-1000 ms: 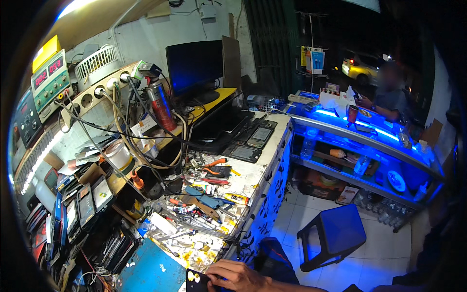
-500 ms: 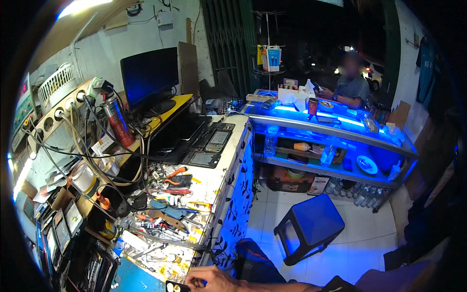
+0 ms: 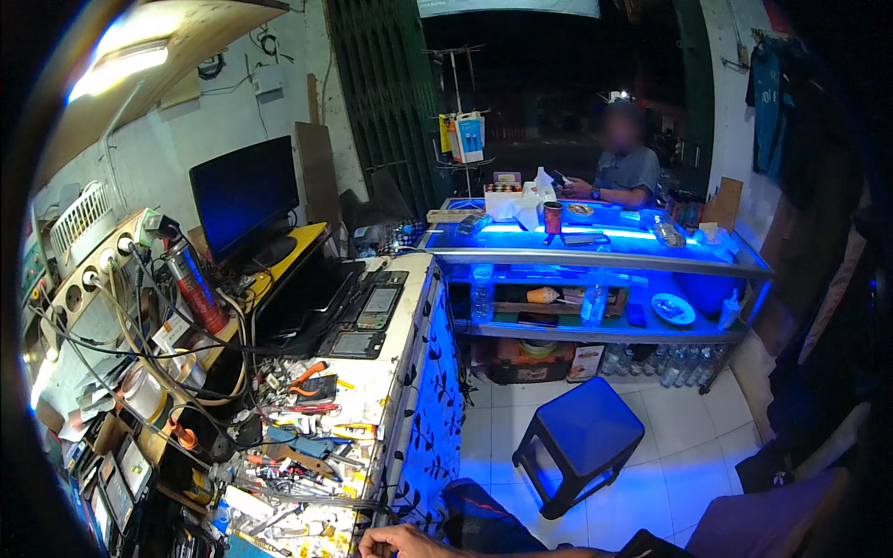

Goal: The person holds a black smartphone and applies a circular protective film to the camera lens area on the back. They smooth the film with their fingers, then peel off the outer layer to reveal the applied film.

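Observation:
My right hand point(image 3: 402, 541) rests low at the picture's bottom edge, by the near end of the cluttered workbench point(image 3: 372, 372). Its fingers are curled, and the frame's edge cuts off their tips, so what they hold, if anything, is hidden. My left hand is out of sight. Closest to the right hand on the bench are dark cables, small tools and scraps. Farther up lie orange-handled pliers point(image 3: 308, 375), a blue tool point(image 3: 298, 441) and opened device parts point(image 3: 379, 307).
A monitor point(image 3: 244, 198) stands on a yellow shelf with a power strip and tangled cables at left. A dark stool point(image 3: 586, 432) is on the tiled floor. Beyond the blue-lit glass counter point(image 3: 595, 256), a person point(image 3: 625, 167) holds a small object.
The view has shifted so the room sits further left and higher detail shows above. My right hand is now lower, mostly beyond the bottom edge; a dark item beside it has left view.

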Available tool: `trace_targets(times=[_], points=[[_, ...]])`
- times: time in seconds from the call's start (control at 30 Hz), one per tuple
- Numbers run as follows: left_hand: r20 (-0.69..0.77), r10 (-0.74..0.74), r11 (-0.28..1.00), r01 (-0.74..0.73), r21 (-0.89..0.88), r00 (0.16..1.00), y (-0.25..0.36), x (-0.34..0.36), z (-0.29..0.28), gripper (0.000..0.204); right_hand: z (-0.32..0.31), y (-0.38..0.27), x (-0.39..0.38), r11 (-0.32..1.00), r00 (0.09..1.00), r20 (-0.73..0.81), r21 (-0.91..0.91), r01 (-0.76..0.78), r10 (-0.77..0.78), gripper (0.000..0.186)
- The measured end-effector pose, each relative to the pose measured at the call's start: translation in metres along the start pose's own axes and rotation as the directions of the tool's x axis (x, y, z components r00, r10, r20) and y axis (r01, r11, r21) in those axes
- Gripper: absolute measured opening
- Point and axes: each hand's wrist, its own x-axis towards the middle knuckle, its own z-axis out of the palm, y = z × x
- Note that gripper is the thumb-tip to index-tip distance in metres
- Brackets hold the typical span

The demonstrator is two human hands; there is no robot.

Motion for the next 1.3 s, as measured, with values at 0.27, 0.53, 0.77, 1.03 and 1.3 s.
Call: trace_targets(times=[0.27,0.53,0.77,1.03,1.3], points=[[0.089,-0.272,0.898,0.286,-0.335,0.958,0.008,-0.005,0.002,0.051,-0.016,-0.014,-0.012,0.995,0.992,-0.086,-0.060,0.083,-0.088,0.031],[0.073,-0.162,0.964,0.173,-0.204,0.984,-0.005,-0.009,0.000,0.047,-0.019,-0.036,-0.025,0.957,0.985,0.012,-0.231,0.173,-0.175,0.026],[0.076,-0.107,0.973,0.120,-0.198,0.991,-0.005,-0.006,-0.003,0.042,-0.018,-0.037,-0.024,0.929,0.980,0.114,-0.314,0.194,-0.166,0.022],[-0.023,-0.088,0.991,0.085,-0.103,0.996,-0.008,-0.003,-0.012,0.042,-0.003,-0.026,-0.012,0.780,0.877,0.236,-0.401,0.480,-0.418,0.022],[0.011,-0.002,0.992,0.004,-0.126,1.000,-0.002,0.002,-0.022,0.037,0.009,-0.028,-0.010,0.830,0.932,0.176,-0.425,0.363,-0.317,0.022]])
